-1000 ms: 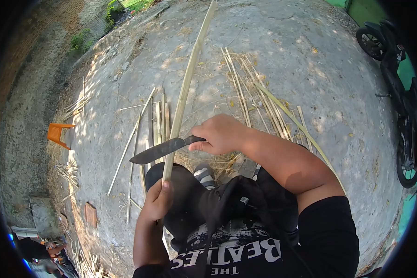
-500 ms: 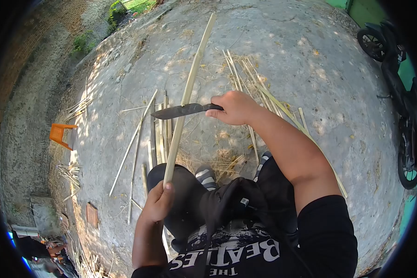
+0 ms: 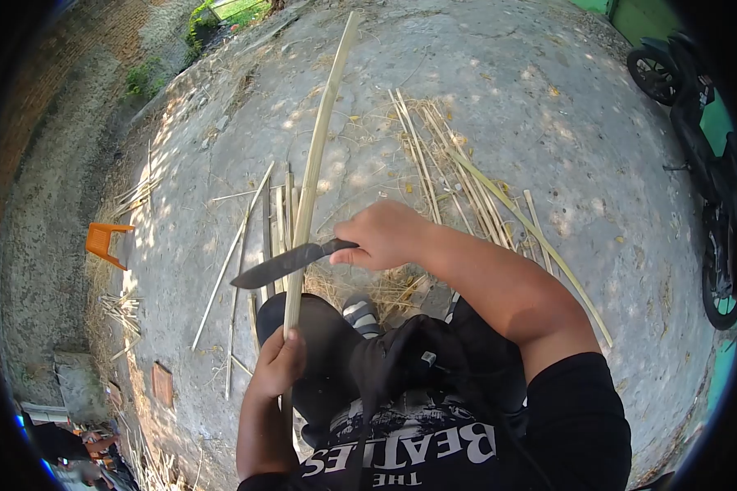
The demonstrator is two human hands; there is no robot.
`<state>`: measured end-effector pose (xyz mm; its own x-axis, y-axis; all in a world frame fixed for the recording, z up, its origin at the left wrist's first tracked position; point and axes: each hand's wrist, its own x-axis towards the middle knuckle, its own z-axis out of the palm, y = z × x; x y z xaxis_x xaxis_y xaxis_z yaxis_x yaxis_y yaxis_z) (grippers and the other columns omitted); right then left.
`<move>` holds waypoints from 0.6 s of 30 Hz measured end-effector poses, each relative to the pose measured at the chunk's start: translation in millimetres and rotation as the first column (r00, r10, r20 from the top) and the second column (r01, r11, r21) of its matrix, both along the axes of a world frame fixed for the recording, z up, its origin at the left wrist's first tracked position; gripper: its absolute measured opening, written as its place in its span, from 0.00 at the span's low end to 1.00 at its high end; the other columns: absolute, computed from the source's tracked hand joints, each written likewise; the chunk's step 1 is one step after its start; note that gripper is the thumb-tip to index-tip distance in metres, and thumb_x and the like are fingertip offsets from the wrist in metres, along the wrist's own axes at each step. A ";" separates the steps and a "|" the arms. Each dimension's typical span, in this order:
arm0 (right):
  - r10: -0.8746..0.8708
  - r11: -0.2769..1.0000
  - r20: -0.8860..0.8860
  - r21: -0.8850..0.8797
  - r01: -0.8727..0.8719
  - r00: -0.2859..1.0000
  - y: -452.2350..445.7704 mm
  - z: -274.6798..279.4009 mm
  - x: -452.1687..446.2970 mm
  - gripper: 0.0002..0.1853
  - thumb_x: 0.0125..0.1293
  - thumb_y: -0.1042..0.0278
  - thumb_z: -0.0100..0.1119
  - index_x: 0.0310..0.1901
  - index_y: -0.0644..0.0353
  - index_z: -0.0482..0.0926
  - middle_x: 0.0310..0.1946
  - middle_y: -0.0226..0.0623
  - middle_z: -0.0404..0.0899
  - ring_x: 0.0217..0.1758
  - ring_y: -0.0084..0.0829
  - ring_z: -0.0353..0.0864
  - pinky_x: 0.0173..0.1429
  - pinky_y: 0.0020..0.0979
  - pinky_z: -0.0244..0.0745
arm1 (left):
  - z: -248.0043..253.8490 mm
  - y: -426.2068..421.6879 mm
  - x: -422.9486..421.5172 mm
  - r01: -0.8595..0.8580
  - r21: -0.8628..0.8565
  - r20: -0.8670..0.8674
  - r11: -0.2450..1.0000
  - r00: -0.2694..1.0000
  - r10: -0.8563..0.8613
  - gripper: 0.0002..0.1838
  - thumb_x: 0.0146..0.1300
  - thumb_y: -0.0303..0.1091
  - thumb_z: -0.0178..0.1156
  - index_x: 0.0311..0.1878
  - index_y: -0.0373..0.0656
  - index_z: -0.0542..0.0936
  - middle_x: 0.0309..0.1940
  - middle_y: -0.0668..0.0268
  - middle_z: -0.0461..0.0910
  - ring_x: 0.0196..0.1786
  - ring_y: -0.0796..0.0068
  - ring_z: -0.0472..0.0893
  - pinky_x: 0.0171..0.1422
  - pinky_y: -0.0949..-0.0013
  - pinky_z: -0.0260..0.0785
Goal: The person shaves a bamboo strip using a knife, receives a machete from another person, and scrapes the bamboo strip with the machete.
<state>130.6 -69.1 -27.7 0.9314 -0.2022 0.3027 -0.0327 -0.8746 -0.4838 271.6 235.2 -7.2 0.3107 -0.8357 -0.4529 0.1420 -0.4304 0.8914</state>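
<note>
My left hand [image 3: 282, 360] is closed around the lower end of a long pale bamboo strip [image 3: 318, 135], which points away from me and leans slightly right. In my right hand [image 3: 381, 236] is the handle of a large dark-bladed knife [image 3: 280, 266]. Its blade lies across the strip a short way above my left hand, with the tip pointing left and toward me. Whether the edge bites into the strip I cannot tell. Beneath the strip is my bent left knee [image 3: 311, 311].
Several thin bamboo strips [image 3: 487, 204] lie on the concrete at right, with more sticks [image 3: 236, 274] at left. Shavings [image 3: 393, 290] lie near my feet. An orange stool [image 3: 106, 244], a brick [image 3: 163, 383] and another person [image 3: 57, 442] are at left. A motorcycle [image 3: 704, 172] stands at right.
My right hand has drawn the knife down along the strip toward me, and the blade has tilted with its tip lower. The strip's far end has swung slightly left.
</note>
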 end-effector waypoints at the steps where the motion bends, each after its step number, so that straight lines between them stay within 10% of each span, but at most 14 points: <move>1: 0.117 0.991 -0.005 -0.064 -0.117 0.993 7.7 4.4 0.4 0.25 0.73 0.38 0.61 0.35 0.56 0.79 0.22 0.44 0.81 0.29 0.53 0.85 0.34 0.51 0.77 | 1.8 -0.2 -1.7 0.014 0.005 0.010 1.000 1.000 -0.014 0.19 0.85 0.53 0.49 0.42 0.49 0.70 0.23 0.78 0.64 0.19 0.87 0.61 0.21 0.76 0.55; 8: -0.225 0.960 -0.128 0.138 0.242 0.966 -35.8 -2.4 -2.3 0.27 0.75 0.36 0.57 0.38 0.57 0.82 0.24 0.46 0.82 0.33 0.55 0.85 0.39 0.52 0.79 | -7.0 3.2 -2.0 0.017 0.033 0.037 0.999 0.999 -0.019 0.19 0.84 0.53 0.49 0.43 0.48 0.70 0.23 0.78 0.62 0.19 0.87 0.61 0.21 0.76 0.55; 15: -0.136 0.987 -0.109 0.074 0.144 0.985 -48.4 -3.9 -8.0 0.29 0.78 0.36 0.53 0.37 0.59 0.81 0.26 0.48 0.82 0.32 0.58 0.84 0.38 0.55 0.75 | -6.7 10.2 -4.4 0.023 0.011 -0.068 1.000 0.997 -0.023 0.18 0.85 0.52 0.48 0.44 0.48 0.70 0.23 0.79 0.61 0.19 0.87 0.59 0.21 0.77 0.53; 18: 0.300 0.457 -0.338 0.872 0.177 0.892 -56.0 -10.6 -3.0 0.31 0.78 0.34 0.51 0.36 0.59 0.81 0.26 0.49 0.82 0.32 0.58 0.84 0.38 0.55 0.76 | -7.0 10.8 -5.6 0.028 0.022 -0.081 0.999 0.996 -0.026 0.18 0.85 0.53 0.48 0.43 0.48 0.70 0.23 0.79 0.61 0.19 0.86 0.59 0.21 0.76 0.53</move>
